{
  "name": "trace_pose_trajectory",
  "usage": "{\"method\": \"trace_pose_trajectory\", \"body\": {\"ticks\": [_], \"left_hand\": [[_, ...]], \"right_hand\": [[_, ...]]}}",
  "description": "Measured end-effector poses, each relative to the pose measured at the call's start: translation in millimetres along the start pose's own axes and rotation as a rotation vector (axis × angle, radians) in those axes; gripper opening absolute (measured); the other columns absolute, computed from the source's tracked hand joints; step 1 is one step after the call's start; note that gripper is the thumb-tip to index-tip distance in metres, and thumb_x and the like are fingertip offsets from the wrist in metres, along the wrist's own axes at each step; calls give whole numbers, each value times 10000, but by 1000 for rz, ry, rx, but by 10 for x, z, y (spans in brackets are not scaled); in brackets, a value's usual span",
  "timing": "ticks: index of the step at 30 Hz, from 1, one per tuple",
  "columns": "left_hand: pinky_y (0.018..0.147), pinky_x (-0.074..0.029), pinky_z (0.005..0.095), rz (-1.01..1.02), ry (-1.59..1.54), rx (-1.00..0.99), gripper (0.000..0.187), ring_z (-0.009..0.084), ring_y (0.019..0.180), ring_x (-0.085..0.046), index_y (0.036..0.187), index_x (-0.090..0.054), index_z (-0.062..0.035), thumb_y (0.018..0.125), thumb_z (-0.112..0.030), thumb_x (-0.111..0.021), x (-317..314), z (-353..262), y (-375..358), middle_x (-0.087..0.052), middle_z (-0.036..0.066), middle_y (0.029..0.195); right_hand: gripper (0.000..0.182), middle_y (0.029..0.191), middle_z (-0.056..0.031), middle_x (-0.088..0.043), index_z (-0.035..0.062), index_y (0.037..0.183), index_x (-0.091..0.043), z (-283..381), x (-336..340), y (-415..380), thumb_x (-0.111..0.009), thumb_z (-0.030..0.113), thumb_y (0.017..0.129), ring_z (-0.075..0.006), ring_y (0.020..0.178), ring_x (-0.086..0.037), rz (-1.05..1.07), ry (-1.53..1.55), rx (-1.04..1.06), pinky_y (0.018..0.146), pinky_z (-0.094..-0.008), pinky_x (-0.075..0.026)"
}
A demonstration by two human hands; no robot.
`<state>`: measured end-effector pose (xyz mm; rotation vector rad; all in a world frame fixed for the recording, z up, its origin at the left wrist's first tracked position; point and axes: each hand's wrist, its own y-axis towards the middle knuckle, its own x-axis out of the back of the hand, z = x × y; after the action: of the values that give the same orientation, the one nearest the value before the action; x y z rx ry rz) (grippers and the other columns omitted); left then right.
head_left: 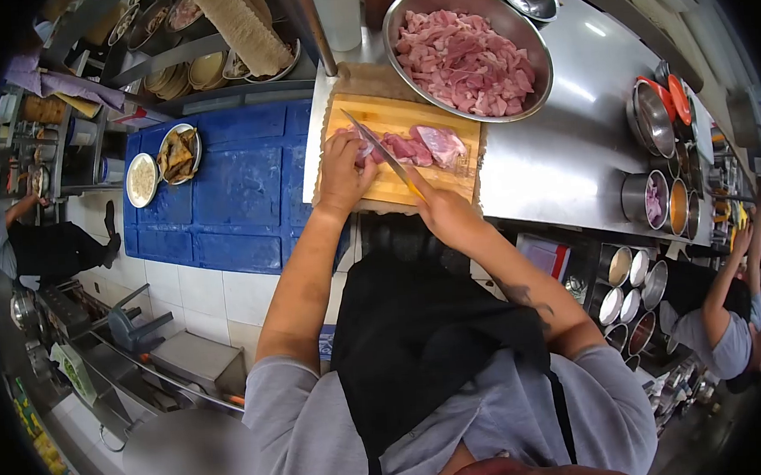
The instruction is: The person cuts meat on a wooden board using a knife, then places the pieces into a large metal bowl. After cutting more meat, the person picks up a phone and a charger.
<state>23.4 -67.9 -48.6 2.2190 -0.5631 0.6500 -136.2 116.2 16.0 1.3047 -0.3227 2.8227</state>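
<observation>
A knife (382,149) with a yellow handle lies across raw meat (408,147) on a wooden cutting board (443,114). My right hand (450,217) is closed round the knife's handle at the board's front edge. The blade points up and to the left. On the left part of the board, my left hand (345,172) presses on the end of the meat, its fingers curled beside the blade. A larger piece of meat lies at the right end of the row. Just behind the board stands a big metal bowl (547,65) of cut meat strips.
A blue surface (240,185) at the left holds two plates of food. Metal bowls (652,118) and pots stand at the steel counter's (549,177) right end. A squeeze bottle (379,1) is behind the board. Two other people work at the far left and far right.
</observation>
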Motion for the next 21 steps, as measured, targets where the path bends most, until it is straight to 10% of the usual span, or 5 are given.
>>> {"method": "trace_pose_trajectory", "body": {"ticks": [21], "left_hand": [[960, -486, 433, -151, -35, 64, 292, 367, 1094, -592, 1026, -655, -10, 743, 0, -728, 161, 35, -20, -639, 170, 1124]], "right_hand": [[650, 787, -259, -632, 90, 1604, -291, -37, 361, -828, -569, 124, 1017, -442, 751, -646, -42, 67, 1, 714, -530, -493]]}}
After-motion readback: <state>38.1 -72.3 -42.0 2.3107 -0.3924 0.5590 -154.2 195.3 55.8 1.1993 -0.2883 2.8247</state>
